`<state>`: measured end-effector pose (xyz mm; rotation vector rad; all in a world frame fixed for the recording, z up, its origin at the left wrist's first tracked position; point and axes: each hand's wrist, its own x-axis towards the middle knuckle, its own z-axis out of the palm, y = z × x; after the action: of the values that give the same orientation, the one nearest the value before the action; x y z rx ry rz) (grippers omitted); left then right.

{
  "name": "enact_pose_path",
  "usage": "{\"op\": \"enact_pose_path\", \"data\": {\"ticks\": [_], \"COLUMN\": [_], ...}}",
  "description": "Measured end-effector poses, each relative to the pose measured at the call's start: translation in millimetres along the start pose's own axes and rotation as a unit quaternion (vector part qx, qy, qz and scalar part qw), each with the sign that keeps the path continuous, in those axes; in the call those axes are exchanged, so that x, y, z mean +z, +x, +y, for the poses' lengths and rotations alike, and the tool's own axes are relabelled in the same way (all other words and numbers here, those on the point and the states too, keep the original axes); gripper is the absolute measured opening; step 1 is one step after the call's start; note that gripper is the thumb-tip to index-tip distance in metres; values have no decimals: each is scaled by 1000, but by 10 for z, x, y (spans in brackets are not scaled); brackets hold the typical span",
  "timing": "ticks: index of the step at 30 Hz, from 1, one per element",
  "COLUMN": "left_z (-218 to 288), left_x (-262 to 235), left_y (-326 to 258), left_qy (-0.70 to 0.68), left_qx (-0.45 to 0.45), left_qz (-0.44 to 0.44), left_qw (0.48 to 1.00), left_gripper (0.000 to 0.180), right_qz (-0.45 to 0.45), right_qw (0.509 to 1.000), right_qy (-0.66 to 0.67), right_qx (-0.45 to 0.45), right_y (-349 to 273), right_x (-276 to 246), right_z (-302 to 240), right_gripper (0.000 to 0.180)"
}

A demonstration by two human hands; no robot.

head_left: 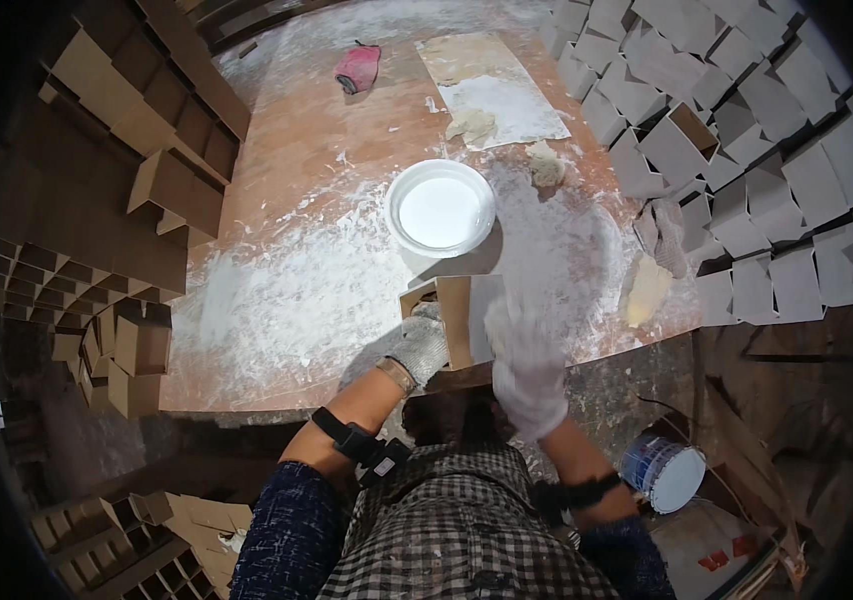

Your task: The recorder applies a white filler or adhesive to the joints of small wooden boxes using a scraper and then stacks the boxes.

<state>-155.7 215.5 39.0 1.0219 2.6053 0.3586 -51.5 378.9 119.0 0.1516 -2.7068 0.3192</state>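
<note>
My left hand [421,345], in a grey knitted glove, reaches into the open side of a small brown cardboard box [456,322] and holds it up near the table's front edge. Its fingers are mostly hidden inside. The box's right-hand face looks whitish grey. Against that face is my right hand [529,375] in a white glove, smeared by motion; its fingers and anything in them cannot be made out. Just beyond the box stands a round white tub [442,208] with white contents.
White smears cover the brown table [277,300]. Brown boxes [182,195] are stacked left, whitish boxes [747,215] right. A pink cloth-like item [358,70], a coated board [517,108] and a yellowish sponge-like piece [649,290] lie on it. A blue-and-white bucket [665,473] stands below right.
</note>
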Motion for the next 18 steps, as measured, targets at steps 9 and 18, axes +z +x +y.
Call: {"op": "enact_pose_path", "data": {"ticks": [9,18], "left_z": [106,16], "left_x": [33,144], "left_y": [83,34], "left_qy": [15,-70], "left_qx": [10,10], "left_qz": [45,108], "left_qw": [999,992], "left_gripper": [35,39], "right_qz": [19,-13], "right_qw": [999,994], "right_qy": [-38,-112], "right_qx": [22,-1], "right_y": [273,83], "right_x": [33,-247], "right_z": [-67,-543], "right_gripper": [42,52]}}
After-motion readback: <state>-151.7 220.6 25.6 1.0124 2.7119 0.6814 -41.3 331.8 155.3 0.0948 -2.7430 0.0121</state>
